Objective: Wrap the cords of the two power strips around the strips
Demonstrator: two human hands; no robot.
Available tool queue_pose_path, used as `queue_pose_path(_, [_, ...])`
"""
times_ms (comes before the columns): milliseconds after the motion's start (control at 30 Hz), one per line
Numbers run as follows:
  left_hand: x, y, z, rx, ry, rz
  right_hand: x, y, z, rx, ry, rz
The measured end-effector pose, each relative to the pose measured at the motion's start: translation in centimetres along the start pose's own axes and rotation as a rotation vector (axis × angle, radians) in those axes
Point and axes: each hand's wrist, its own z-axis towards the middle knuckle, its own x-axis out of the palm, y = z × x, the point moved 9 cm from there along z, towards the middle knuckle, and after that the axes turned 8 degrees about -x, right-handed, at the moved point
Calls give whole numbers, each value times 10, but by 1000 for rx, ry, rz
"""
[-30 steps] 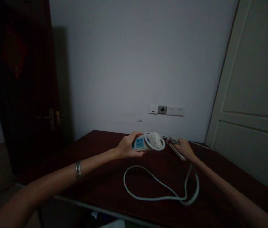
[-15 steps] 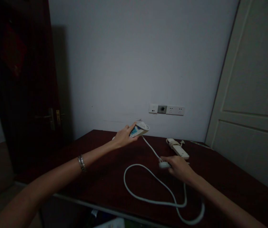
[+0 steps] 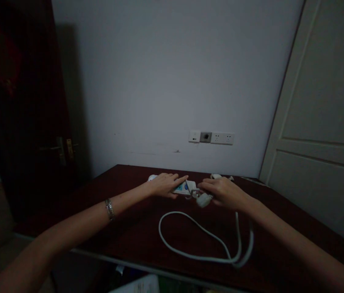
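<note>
A white power strip (image 3: 191,186) with blue and teal socket areas lies at the back of the dark red table. My left hand (image 3: 166,184) grips it from above, fingers across the top and thumb along the near side. Just right of its end, my right hand (image 3: 220,189) is closed around a white plug (image 3: 204,200), with a bit of cord bunched beside it. More of the white cord (image 3: 187,256) hangs below that hand and loops over the tabletop. Motion blur softens the plug's outline.
Partly behind my right hand lies a second white power strip (image 3: 216,176). Wall sockets (image 3: 222,138) sit above the dark red table (image 3: 123,228). A pale door (image 3: 321,162) stands right, a dark door (image 3: 31,122) left. Items show below the table's front edge.
The power strip has come down from a raised tilt to the tabletop under my left hand. My right hand has moved up and slightly left with the plug, close to the strip's end.
</note>
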Motion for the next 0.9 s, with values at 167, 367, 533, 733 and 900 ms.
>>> queue_pose_path(167, [-8, -21, -3, 127, -6, -66, -8, -18, 7, 46, -164, 260])
queue_pose_path(367, [-13, -31, -8, 197, -11, -22, 11, -31, 10, 164, -252, 653])
queue_pose_path(533, [-8, -27, -10, 192, -40, -108, 31, -35, 11, 224, -306, 816])
queue_pose_path(733, [-3, -15, -6, 164, -112, -301, 50, -48, 15, 294, -369, 867])
queue_pose_path(900, [-2, -1, -3, 108, -168, -369, 52, -66, 11, 343, -456, 818])
